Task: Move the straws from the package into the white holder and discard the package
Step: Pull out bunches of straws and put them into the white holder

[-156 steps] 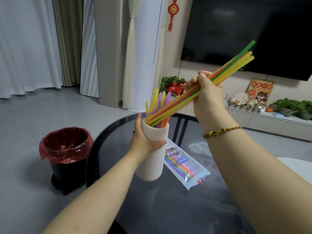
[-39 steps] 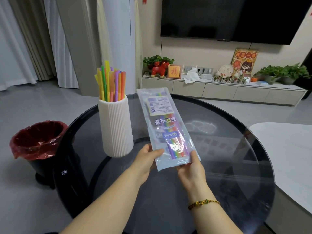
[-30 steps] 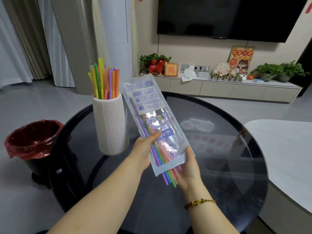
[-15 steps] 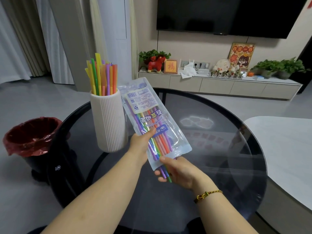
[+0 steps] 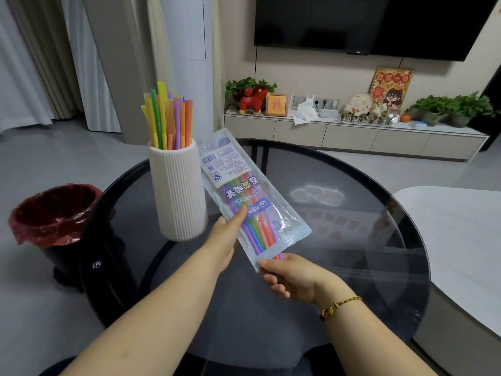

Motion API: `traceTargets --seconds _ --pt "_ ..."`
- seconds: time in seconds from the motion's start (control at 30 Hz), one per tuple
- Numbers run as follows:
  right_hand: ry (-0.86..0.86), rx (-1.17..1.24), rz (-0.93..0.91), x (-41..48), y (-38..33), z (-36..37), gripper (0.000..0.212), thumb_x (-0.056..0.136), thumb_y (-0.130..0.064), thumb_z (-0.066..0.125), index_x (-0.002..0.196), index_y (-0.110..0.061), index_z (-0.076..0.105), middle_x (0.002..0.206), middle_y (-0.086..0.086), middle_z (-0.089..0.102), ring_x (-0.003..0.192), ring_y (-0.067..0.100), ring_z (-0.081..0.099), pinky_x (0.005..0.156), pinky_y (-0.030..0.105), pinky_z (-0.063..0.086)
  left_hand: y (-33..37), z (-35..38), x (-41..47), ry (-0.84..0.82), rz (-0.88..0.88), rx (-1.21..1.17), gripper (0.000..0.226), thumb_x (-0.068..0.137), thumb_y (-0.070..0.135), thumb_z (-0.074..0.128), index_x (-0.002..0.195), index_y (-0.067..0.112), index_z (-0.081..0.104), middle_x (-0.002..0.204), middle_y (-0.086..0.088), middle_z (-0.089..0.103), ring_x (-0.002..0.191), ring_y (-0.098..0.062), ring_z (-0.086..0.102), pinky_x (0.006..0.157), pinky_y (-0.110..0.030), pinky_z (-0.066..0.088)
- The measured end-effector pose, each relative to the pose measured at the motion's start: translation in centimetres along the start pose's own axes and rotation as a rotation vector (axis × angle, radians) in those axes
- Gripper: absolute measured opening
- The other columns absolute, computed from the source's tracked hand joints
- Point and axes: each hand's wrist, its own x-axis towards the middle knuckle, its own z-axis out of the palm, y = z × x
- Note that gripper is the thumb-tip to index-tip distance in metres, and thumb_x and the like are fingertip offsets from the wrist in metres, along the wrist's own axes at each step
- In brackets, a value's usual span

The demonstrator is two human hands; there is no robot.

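Left hand (image 5: 226, 234) kept clear printed plastic package (image 5: 244, 191) pinched; right hand (image 5: 294, 278) had closed on protruding coloured straws (image 5: 257, 234). Last bundle ready for ribbed white holder (image 5: 177, 191).

- A round dark glass counter (image 5: 352, 240) fills the middle of the scene.
- A black bin (image 5: 67, 256) with a red liner (image 5: 51, 213) stands on the floor at the left, beside the counter's edge.
- A pale surface (image 5: 455, 240) lies at the right edge.
- A large dark television (image 5: 366, 20) hangs on the far wall.
- Below it runs a long low cabinet (image 5: 352, 137), carrying a red horse figure (image 5: 253, 100), a framed red character (image 5: 276, 105), a cartoon picture (image 5: 391, 86) and leafy plants (image 5: 450, 105).
- Pale curtains (image 5: 32, 63) hang far left.
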Motion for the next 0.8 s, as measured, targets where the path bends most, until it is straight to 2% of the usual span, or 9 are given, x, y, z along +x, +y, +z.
traceTargets --seconds 0.07,0.13,0.2,0.27,0.33,0.4,0.53,0.63,0.8 --pt "0.037 0.005 0.011 0.0 0.0 -0.3 0.024 0.094 -0.018 0.041 0.072 -0.012 0.045 0.036 -0.010 0.044 0.029 0.002 0.035 0.031 0.012 0.028 -0.5 -0.3 -0.4 0.025 0.009 0.083 0.031 0.090 0.028 0.049 0.118 0.016 0.049 0.117 -0.004 0.062 0.099 -0.014 0.060 0.084 -0.027 0.046" --pt "0.074 0.007 0.028 0.0 0.0 -0.5 0.024 0.094 -0.018 0.042 0.071 -0.011 0.047 0.036 -0.009 0.045 0.029 0.003 0.035 0.030 0.012 0.028 -1.1 -0.7 -1.1 0.153 0.082 0.368 0.053 0.087 0.025 0.054 0.135 0.019 0.032 0.141 -0.005 0.041 0.124 -0.018 0.045 0.098 -0.029 0.035" --pt "0.103 -0.002 0.043 0.0 0.0 -0.7 0.026 0.094 -0.018 0.042 0.070 -0.010 0.050 0.036 -0.008 0.047 0.028 0.003 0.037 0.030 0.013 0.030 -1.6 -1.3 -2.4 0.230 0.296 0.715 0.069 0.083 0.018 0.058 0.140 0.023 0.019 0.150 0.000 0.025 0.136 -0.017 0.025 0.102 -0.024 0.022" --pt "0.117 -0.021 0.068 0.0 -0.1 -0.8 0.027 0.094 -0.019 0.042 0.069 -0.009 0.052 0.036 -0.007 0.049 0.028 0.004 0.039 0.030 0.013 0.031 -2.3 -1.9 -3.3 0.041 0.523 1.049 0.072 0.080 0.013 0.057 0.140 0.027 0.019 0.153 0.005 0.015 0.140 -0.014 0.013 0.107 -0.020 0.012" --pt "0.125 -0.061 0.101 0.0 -0.2 -0.8 0.028 0.093 -0.019 0.043 0.069 -0.009 0.052 0.035 -0.007 0.049 0.028 0.003 0.039 0.030 0.013 0.032 -3.1 -2.1 -3.7 -0.157 0.567 1.354 0.071 0.082 0.019 0.054 0.140 0.032 0.015 0.154 0.009 0.004 0.141 -0.011 0.002 0.110 -0.022 0.001" --pt "0.137 -0.126 0.129 -0.1 -0.2 -0.7 0.029 0.092 -0.021 0.046 0.066 -0.010 0.051 0.032 -0.008 0.047 0.027 0.003 0.039 0.029 0.013 0.031 -3.8 -2.2 -3.7 -0.177 0.569 1.544 0.067 0.086 0.026 0.049 0.141 0.032 0.011 0.155 0.009 -0.001 0.141 -0.009 -0.004 0.111 -0.023 -0.007" --pt "0.138 -0.283 0.202 -0.6 -0.6 -0.2 0.032 0.091 -0.026 0.049 0.063 -0.012 0.047 0.030 -0.008 0.042 0.025 0.003 0.037 0.028 0.013 0.030 -3.9 -1.8 -3.1 -0.116 0.592 1.631 0.057 0.090 0.020 0.042 0.141 0.026 0.019 0.155 0.002 0.008 0.142 -0.015 0.002 0.114 -0.028 -0.005" --pt "0.142 -0.361 0.238 -1.5 -0.9 -0.5 0.031 0.091 -0.026 0.048 0.064 -0.012 0.044 0.029 -0.009 0.042 0.024 0.004 0.037 0.028 0.012 0.029 -3.9 -2.4 -2.3 -0.074 0.578 1.712 0.059 0.090 0.014 0.037 0.142 0.029 0.013 0.155 0.005 0.008 0.142 -0.012 0.003 0.112 -0.028 -0.004" --pt "0.183 -0.542 0.311 -4.6 -1.5 -2.3 0.031 0.090 -0.027 0.050 0.062 -0.014 0.046 0.030 -0.009 0.042 0.026 0.005 0.037 0.032 0.013 0.031 -3.4 -3.1 -1.2 -0.034 0.514 1.669 0.061 0.089 0.012 0.039 0.142 0.027 0.012 0.155 0.005 0.011 0.142 -0.013 0.005 0.111 -0.025 -0.001"
